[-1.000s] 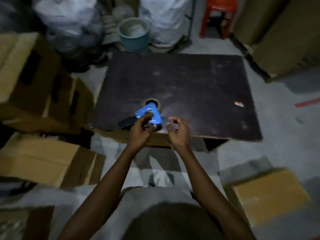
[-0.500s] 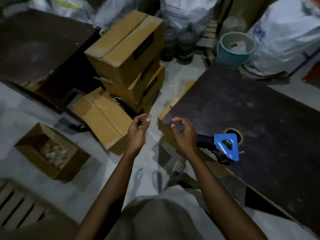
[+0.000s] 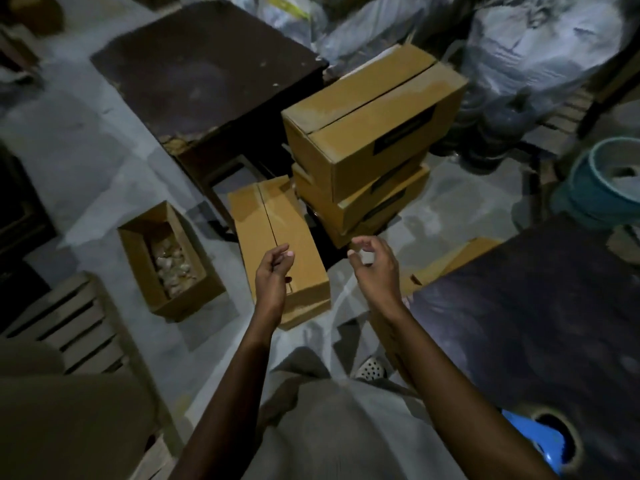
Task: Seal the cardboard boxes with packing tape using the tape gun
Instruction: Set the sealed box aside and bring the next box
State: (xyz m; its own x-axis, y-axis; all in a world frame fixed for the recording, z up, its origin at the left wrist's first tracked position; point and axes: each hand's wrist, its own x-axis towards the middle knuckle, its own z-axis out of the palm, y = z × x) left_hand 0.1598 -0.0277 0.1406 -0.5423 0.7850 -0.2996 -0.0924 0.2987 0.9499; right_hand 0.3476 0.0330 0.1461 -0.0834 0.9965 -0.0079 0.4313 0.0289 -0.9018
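A closed cardboard box [image 3: 277, 233] lies flat on the floor straight ahead. Behind it stands a stack of closed cardboard boxes [image 3: 374, 123]. My left hand [image 3: 273, 275] hovers over the near end of the flat box, fingers loosely curled, holding nothing. My right hand [image 3: 375, 268] hangs in the air to the right of that box, fingers also loosely curled and empty. The blue tape gun [image 3: 535, 441] with its tape roll lies on the dark board [image 3: 554, 323] at the lower right, behind my right arm.
An open box [image 3: 166, 261] with pale contents sits on the floor at the left. A dark tabletop [image 3: 207, 60] stands behind it. A teal bucket [image 3: 602, 188] and grey sacks [image 3: 540, 39] fill the right rear. Wooden pallet slats [image 3: 65, 320] lie at the lower left.
My view has swung left from the dark board to the boxes. My left hand let go of the tape gun, which stays on the board. Both hands now reach toward the flat box.
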